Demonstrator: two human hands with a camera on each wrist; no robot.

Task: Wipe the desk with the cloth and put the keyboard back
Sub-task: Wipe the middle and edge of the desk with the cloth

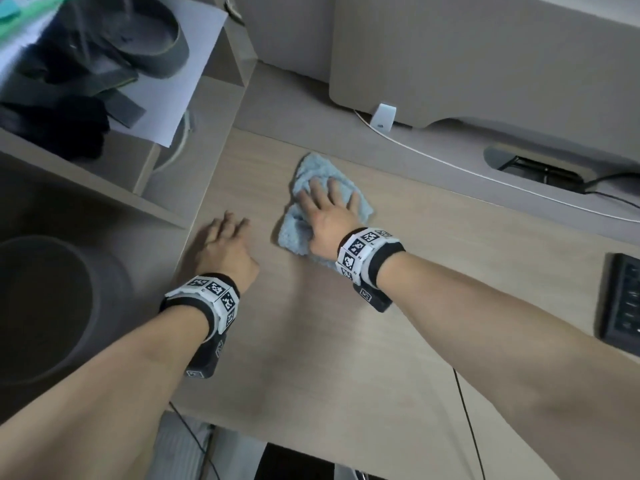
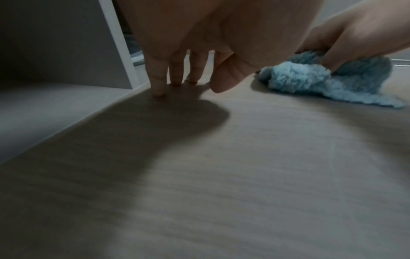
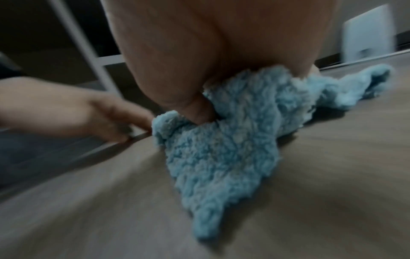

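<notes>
Right hand: we are pressing our right hand [image 1: 327, 216] flat onto the blue cloth [image 1: 313, 183], fingers spread and mostly straight; in the right wrist view the thumb is tucking into a fold of it.
Cloth: it is lying crumpled on the desk [image 1: 346, 341], toward the rear left part of the wooden top, under our palm.
Left hand: we are resting our left hand [image 1: 225, 247] near the desk's left edge, fingers relaxed and extended, fingertips [image 2: 158, 91] touching the surface, holding nothing.
Keyboard: the dark keyboard [image 1: 620, 303] is sitting at the desk's right edge, well apart from the cloth, only partly in view.
</notes>
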